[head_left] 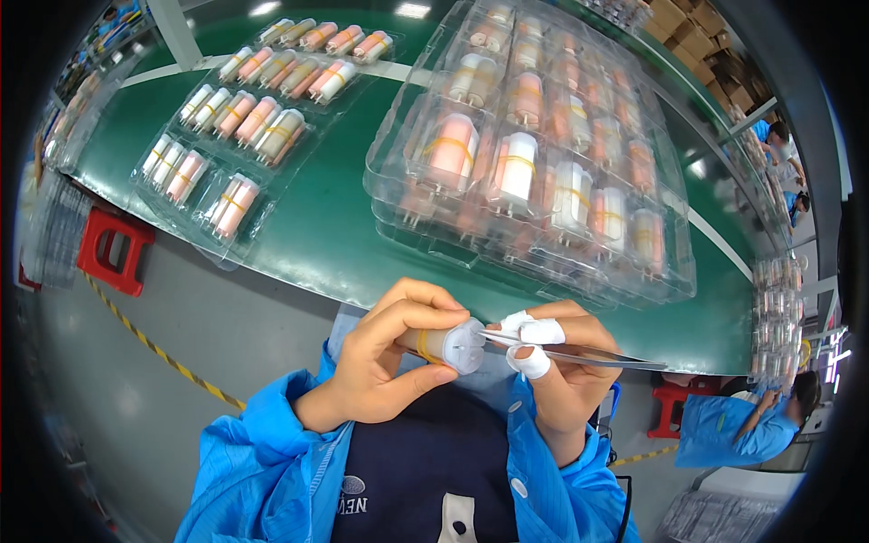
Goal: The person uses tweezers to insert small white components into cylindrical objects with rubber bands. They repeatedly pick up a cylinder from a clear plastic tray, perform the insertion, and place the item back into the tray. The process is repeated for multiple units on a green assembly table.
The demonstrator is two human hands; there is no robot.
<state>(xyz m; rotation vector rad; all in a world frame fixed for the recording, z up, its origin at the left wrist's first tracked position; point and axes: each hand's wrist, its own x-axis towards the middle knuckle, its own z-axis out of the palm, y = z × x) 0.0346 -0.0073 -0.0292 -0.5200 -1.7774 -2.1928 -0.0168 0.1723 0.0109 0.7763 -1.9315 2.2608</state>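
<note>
Left hand (385, 355) grips a grey, yellow-banded cylinder bundle (463, 347); white-taped right hand (572, 362) pinches slim metal tweezers (629, 362) at its end, before a glossy green tabletop (312, 237) bearing clear plastic trays (529, 253). A red plastic stool (136, 256) stands on grey floor (204, 312).

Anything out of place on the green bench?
Only a wider gap in the nearest row of the clear plastic tray at left, between yellow-banded pink-and-white cylinders; rows behind look tighter. No spill shows.
</note>
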